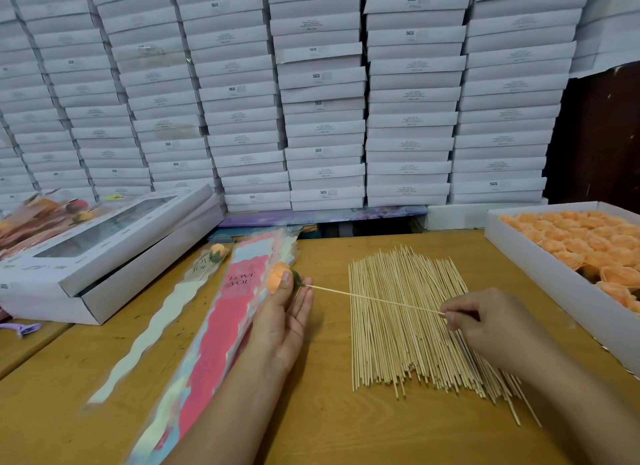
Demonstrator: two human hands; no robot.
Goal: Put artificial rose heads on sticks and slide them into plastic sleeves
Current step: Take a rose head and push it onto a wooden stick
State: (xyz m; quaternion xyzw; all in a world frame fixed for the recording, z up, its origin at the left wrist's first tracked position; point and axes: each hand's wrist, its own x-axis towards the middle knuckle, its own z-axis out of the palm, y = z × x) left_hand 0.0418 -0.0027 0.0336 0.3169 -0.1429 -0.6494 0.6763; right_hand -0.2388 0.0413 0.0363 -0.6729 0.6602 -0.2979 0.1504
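The left grip (284,312) lies palm up, thumb pressing an orange rose head (277,276) against the fingers; the right grip (485,326) pinches the far end of a thin stick (374,299) between thumb and forefinger, other fingers curled. The stick runs between the two, its left end at the rose's green base.

The wooden bench (329,426) backs onto a wall of stacked white boxes (322,94). A spread bundle of sticks (408,329) lies under the right grip. A white tray of orange rose heads (588,253) sits at the right edge. A pile of printed plastic sleeves (221,326), pink with "LOVE YOU", lies just under and left of the left grip, a sleeved rose (216,253) beside it. Windowed boxes (104,253) are stacked at the left.
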